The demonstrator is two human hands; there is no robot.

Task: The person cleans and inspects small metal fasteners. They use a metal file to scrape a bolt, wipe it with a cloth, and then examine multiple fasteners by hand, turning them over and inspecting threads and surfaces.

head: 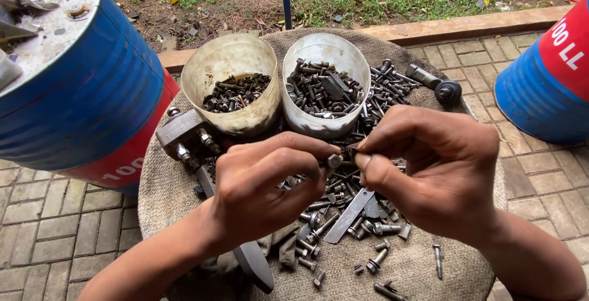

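Note:
My left hand point(264, 181) pinches a small bolt point(334, 161) by its head between thumb and fingers. My right hand point(429, 166) meets it from the right, its fingertips closed on a small dark nut point(352, 148) at the bolt's end. Both hands hover over a heap of loose bolts and nuts point(343, 215) spread on a round top covered in coarse cloth point(165, 196). Behind the hands stand two white plastic tubs, the left tub point(230, 55) partly filled with dark nuts and the right tub point(319, 46) fuller with bolts.
A metal tool with a long flat blade point(202, 154) lies at the left of the cloth. A flat metal strip point(350, 215) rests among the bolts. Blue and red drums stand at left point(80, 98) and right point(546, 74). Brick paving and grass surround it.

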